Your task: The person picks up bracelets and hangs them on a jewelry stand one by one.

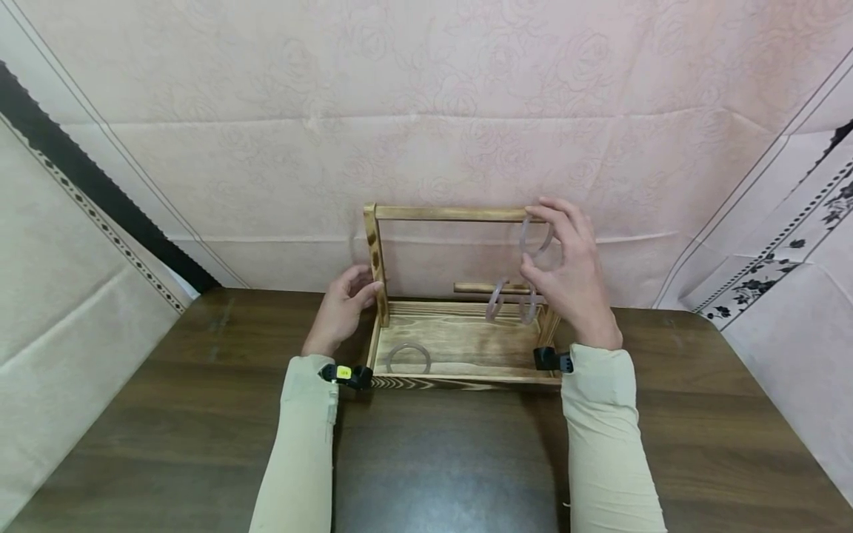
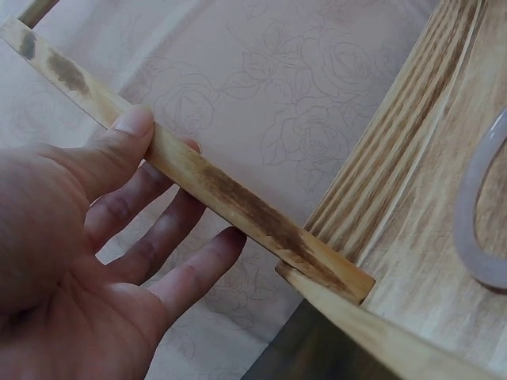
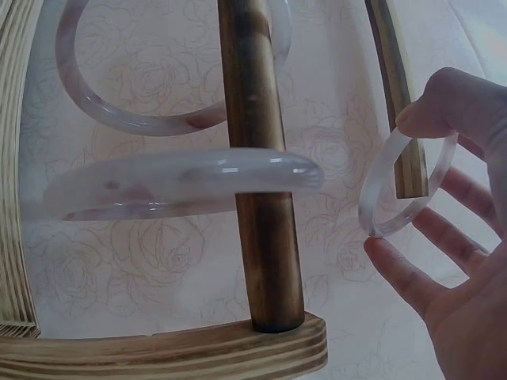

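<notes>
My right hand [image 1: 573,270] pinches a pale translucent bangle [image 3: 370,207] between thumb and fingers. In the right wrist view this bangle encircles the free end of the upper bar [image 3: 405,154] of a wooden rack. On the lower bar [image 3: 271,261] hang two similar bangles, one nearer [image 3: 158,178] and one farther [image 3: 127,119]. My left hand [image 1: 337,309] holds the rack's left upright [image 2: 230,194], its thumb on one face and fingers behind. Another bangle [image 2: 469,222] lies in the rack's tray base [image 1: 453,339], towards the left front.
The rack stands near the back of a dark brown wooden table [image 1: 453,451]. Close behind it hangs a pale rose-patterned cloth [image 1: 440,96], with bordered cloth at both sides. Dark wrist straps [image 1: 356,377] sit over both sleeves.
</notes>
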A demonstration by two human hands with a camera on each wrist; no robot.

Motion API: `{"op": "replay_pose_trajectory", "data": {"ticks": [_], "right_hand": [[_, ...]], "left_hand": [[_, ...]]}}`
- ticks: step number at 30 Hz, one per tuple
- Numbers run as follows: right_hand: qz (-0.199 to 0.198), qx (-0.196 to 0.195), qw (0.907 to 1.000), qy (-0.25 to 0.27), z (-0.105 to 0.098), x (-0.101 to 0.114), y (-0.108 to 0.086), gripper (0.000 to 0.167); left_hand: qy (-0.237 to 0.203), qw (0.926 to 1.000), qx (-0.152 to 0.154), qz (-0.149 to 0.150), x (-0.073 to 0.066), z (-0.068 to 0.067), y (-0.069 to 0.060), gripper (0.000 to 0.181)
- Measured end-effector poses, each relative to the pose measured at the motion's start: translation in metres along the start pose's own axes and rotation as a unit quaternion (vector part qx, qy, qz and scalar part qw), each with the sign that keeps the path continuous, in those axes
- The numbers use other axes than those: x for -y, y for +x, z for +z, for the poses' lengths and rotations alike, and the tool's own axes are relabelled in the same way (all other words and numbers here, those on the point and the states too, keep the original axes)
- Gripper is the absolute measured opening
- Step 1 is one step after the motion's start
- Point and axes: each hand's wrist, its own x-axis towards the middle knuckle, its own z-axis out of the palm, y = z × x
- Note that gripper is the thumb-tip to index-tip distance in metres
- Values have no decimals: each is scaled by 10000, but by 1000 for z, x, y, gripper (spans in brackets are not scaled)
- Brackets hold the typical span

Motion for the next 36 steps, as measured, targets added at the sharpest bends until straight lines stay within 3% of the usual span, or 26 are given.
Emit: {"op": "replay_pose_trajectory", "data": {"ticks": [15, 36], "right_hand": [[-201, 29, 9998, -82, 5, -1, 4, 64], [-411, 152, 9985, -317, 16, 2, 10, 63]], "left_hand": [[-5, 9999, -1, -112, -1, 0, 0, 33], [-53, 10000, -22, -50, 0, 1, 0, 31]]}}
